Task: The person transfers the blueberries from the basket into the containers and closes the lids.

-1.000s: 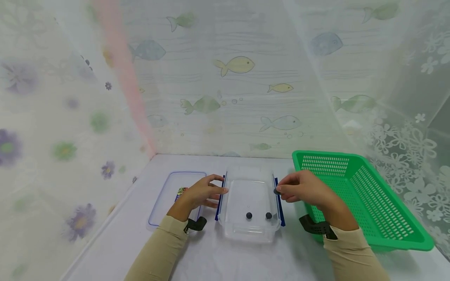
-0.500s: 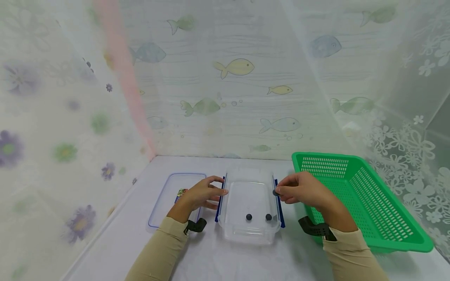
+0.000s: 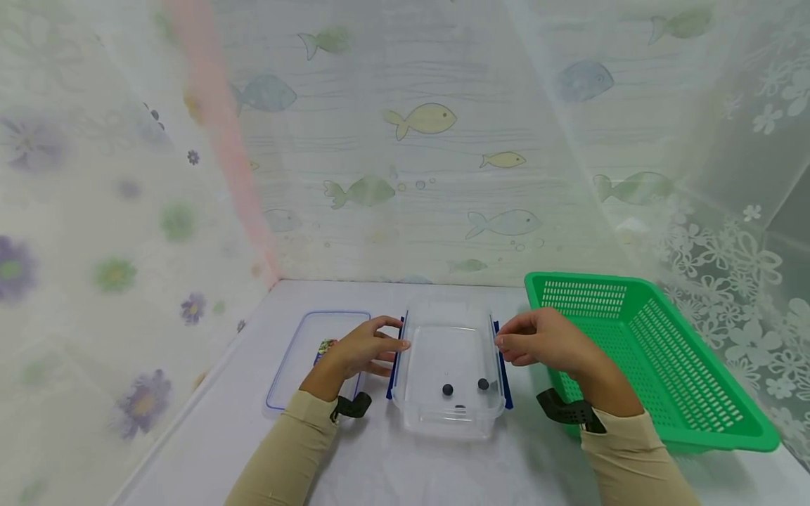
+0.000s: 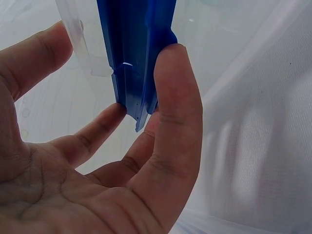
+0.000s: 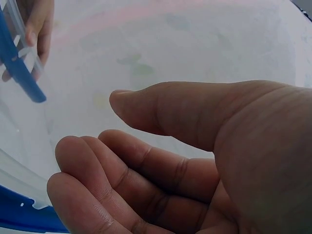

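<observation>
Because the dark balls (image 3: 448, 389) in our clear box (image 3: 443, 355) could roll, we should hold it level on the desk (image 3: 380, 467) with a light touch. Our left hand (image 3: 362, 346) pinches its blue flap (image 4: 134, 53) between fingers and thumb; our right hand (image 3: 549, 341), by the opposite side, has loosely curled fingers, thumb apart, holding nothing.

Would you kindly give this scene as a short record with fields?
Container: rectangular clear plastic box with blue side latches
Inside: two small dark balls; third dark shape, unclear
Left hand: grips the box's left side
Right hand: by the right latch, holding nothing visible
Left of box: clear plastic lid with blue edge
Right of box: green perforated plastic basket
</observation>
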Demonstrator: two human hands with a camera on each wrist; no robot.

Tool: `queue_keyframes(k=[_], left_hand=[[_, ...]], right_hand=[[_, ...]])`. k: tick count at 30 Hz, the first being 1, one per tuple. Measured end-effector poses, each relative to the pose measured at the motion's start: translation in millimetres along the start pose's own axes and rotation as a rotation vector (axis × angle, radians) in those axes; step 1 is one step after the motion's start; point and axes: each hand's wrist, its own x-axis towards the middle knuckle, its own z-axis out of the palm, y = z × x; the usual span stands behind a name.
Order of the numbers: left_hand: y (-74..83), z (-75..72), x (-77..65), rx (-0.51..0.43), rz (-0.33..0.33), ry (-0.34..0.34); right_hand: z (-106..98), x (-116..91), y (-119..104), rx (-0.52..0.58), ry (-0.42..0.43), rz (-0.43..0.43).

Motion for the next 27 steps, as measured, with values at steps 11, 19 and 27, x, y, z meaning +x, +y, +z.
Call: queue_keyframes(k=[11,19,27], left_hand=[[-0.7,2.8,0.8,0.000,-0.001,-0.001],[-3.4,-0.2,5.8,0.012,0.004,0.013],[-3.2,-0.6,5.7,-0.002,-0.005,0.003]], right_hand=[[-6,-5,2,0.001,-0.014,-0.022],[-18,-8,1,-0.036,0.003,-0.007],[-44,-15,3,-0.120,0.004,-0.005]])
